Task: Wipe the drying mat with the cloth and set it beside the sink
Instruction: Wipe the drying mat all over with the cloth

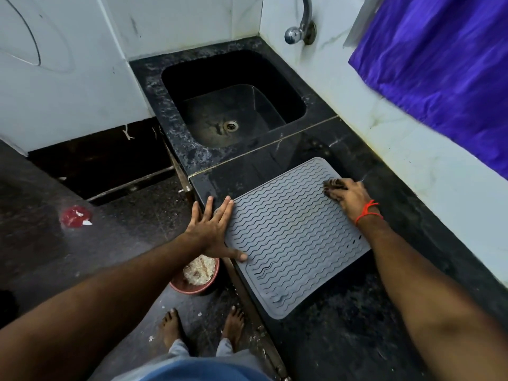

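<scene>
A grey drying mat [297, 243] with wavy ridges lies flat on the black stone counter [357, 342], just in front of the sink [233, 105]. Its near left part overhangs the counter's front edge. My left hand [211, 229] rests flat on the mat's left edge with fingers spread and the thumb on the ridges. My right hand [350, 196] presses on the mat's far right corner. A small dark bunched cloth [333, 184] shows under its fingertips.
A metal tap [301, 26] sticks out of the tiled wall above the sink. A purple curtain [439, 64] hangs at the right. Below the counter edge a reddish bowl [200, 277] stands on the floor near my bare feet, and a red scrap [75, 215] lies further left.
</scene>
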Demonstrator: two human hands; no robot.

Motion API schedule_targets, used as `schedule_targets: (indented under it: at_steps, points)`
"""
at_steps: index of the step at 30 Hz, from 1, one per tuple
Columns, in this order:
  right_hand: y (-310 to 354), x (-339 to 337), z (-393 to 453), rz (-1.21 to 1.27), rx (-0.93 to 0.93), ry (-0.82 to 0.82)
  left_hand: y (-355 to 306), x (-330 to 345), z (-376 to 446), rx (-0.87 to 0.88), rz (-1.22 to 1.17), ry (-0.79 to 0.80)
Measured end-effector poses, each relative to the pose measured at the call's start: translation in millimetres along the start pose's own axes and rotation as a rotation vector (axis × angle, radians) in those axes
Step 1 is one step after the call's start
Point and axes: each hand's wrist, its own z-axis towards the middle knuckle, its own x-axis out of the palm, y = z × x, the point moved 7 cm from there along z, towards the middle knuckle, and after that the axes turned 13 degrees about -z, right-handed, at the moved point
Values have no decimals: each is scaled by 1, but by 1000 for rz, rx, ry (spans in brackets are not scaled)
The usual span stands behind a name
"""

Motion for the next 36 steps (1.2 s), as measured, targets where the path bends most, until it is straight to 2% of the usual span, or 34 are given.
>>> schedule_targets:
  at_steps: [4,9,10,13,16,18,21,23,25,27,30,33,36]
  points:
    - [-15,7,6,36,250,71,-1,3,-2,-24,-2,-6]
    - [71,-10,-12,142,215,6,-4,5,-1,-28,9,8]
    - [96,-12,-19,194,171,-19,-4,5,-1,-31,11,9]
    - [185,-35,-57,240,-169,-149,-4,6,1,-36,17,10]
    - [234,-50,-88,285,-502,-115,-3,7,1,-39,29,-4]
    - [224,-47,-90,211,-637,-147,-4,7,2,-32,29,-4]
    - [163,-43,-68,171,-671,-179,-4,6,2,-23,13,7]
    - [116,-37,-43,167,-563,-205,-4,5,2,-23,20,2]
    - [59,-26,-8,222,-322,-181,-4,5,2,-24,21,-2]
    - [2,-9,16,106,-89,-123,-4,4,2,-29,23,1]
    - [-54,5,13,166,219,-46,-3,4,2,-35,31,6]
    - [-42,10,-6,195,338,20,-3,3,2,-26,15,2]
    - [14,8,-26,217,312,11,-3,3,1,-18,-2,3]
